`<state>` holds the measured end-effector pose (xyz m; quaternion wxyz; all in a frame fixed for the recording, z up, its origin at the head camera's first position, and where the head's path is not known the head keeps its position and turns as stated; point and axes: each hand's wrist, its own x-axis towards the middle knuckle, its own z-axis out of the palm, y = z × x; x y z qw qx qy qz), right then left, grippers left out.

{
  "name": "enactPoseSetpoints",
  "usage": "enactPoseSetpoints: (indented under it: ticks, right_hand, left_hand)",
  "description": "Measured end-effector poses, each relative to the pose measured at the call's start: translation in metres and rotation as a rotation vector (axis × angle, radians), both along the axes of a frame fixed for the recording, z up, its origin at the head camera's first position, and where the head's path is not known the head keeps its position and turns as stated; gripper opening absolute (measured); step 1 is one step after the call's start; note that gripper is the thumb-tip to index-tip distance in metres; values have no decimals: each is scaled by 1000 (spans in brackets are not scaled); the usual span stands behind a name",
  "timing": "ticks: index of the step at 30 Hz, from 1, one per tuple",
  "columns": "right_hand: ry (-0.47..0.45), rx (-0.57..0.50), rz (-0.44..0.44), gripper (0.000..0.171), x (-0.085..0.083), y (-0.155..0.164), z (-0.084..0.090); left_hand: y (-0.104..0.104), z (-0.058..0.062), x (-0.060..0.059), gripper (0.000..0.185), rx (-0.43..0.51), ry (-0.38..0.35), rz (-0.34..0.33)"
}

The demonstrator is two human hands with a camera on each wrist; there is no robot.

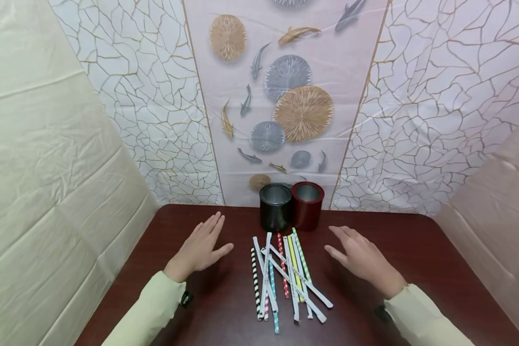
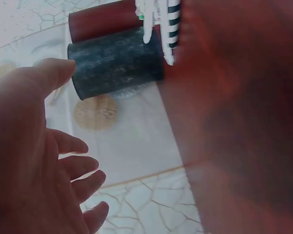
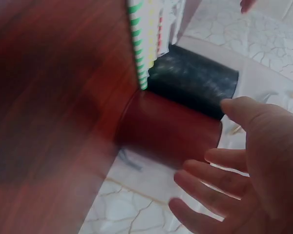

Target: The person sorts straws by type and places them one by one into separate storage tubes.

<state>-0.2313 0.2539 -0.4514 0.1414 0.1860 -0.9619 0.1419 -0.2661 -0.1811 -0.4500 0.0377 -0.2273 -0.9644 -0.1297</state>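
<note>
On the left side of the table my left hand has its fingers straight and thumb spread, holding nothing. My right hand mirrors it on the right, also holding nothing. Between them lies a loose pile of straws. A black-and-white striped straw is nearest the left hand. A green-striped straw lies toward the right hand, with a red dotted straw and a blue straw further in. Several straws in white paper wrappers cross over the others. Behind stand a black can and a dark red can, side by side with open tops.
The dark reddish-brown table meets a patterned cloth backdrop just behind the cans. Pale quilted panels rise along both sides.
</note>
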Motion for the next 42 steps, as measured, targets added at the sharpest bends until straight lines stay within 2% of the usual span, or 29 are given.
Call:
enactPoseSetpoints:
  ticks: [8, 13, 16, 18, 22, 24, 34, 42]
  right_hand:
    - [-106, -108, 110, 35, -24, -30, 13]
    - [-218, -138, 109, 30, -35, -49, 14]
    - [-294, -153, 99, 22, -41, -60, 10]
    - [-336, -163, 97, 24, -45, -68, 6]
    - [-379, -174, 93, 55, -53, -83, -4]
    - [-390, -173, 75, 60, -55, -90, -9]
    - [-467, -178, -53, 55, -62, -113, -27]
    - [-504, -149, -169, 41, -63, -122, -32]
  left_hand:
    - [25, 29, -28, 89, 1, -18, -48]
    - [45, 43, -44, 89, 24, -37, -48]
    - [57, 46, -55, 89, 27, -27, -49]
    - [64, 46, -62, 88, 27, -13, -53]
    - [78, 45, -74, 88, 40, 13, -67]
    - [86, 46, -79, 88, 43, 21, -67]
    - [118, 43, -98, 83, 21, 20, -25]
    - [130, 26, -111, 83, -1, 14, 6]
